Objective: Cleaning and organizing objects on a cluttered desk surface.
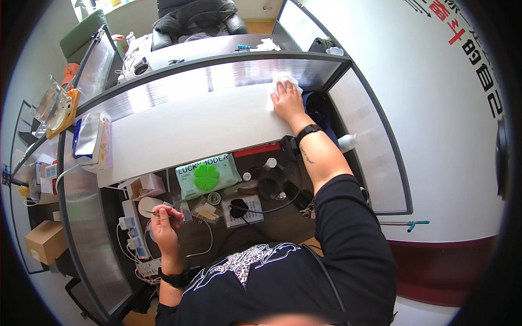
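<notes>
My right hand (288,100) lies flat, pressing a white wipe (281,79) onto the far right end of a long white shelf board (191,118). The board spans the back of the desk, against a translucent partition panel. Lower left, my left hand (166,232) is raised over the desk with a small slim metal object (154,213) between its fingertips; what it is stays unclear. Behind those fingers stands a white paper roll (149,205). A mint-green pack of wipes (228,173) with a green clover-shaped lid (206,177) lies below the board's front edge.
A tissue pack (91,138) sits at the board's left end. On the dark desktop are a roll of tape (213,198), a clear flat case (244,211), scissors (308,210) and a black cable (281,205). A power strip (136,232) lies left. A white bottle (346,142) stands near my right forearm.
</notes>
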Demonstrator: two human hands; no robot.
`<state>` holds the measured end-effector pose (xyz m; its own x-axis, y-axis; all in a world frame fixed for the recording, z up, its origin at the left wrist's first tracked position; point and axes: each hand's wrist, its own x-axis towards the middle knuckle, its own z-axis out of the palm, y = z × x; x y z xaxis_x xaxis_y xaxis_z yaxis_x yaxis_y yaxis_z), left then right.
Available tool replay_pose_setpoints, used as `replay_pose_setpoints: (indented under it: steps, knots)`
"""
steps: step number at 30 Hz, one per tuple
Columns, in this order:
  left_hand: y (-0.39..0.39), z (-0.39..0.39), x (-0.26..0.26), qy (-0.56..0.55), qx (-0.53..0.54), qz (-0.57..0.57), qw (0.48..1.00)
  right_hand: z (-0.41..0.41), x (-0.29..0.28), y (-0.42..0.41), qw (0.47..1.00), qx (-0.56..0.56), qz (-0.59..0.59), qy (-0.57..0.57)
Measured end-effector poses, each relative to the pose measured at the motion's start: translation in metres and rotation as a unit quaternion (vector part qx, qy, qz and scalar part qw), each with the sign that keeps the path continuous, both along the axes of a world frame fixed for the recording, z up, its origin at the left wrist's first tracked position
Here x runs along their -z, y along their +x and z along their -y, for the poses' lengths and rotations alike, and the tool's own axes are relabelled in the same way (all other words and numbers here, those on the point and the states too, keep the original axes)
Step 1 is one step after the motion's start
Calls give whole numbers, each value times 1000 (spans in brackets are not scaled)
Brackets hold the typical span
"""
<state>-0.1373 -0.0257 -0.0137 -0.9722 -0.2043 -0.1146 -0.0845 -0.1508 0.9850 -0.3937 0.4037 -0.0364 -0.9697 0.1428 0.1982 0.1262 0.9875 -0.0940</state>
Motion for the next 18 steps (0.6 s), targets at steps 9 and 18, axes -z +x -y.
replay_pose_setpoints:
  steps: [9, 18]
  knots:
    - [0, 17, 12, 14, -30, -14, 999, -12, 4, 98, 997, -73, -5, 13]
    - [0, 11, 5, 42, 5, -50, 998, 143, 4, 89, 965, -251, -38, 69]
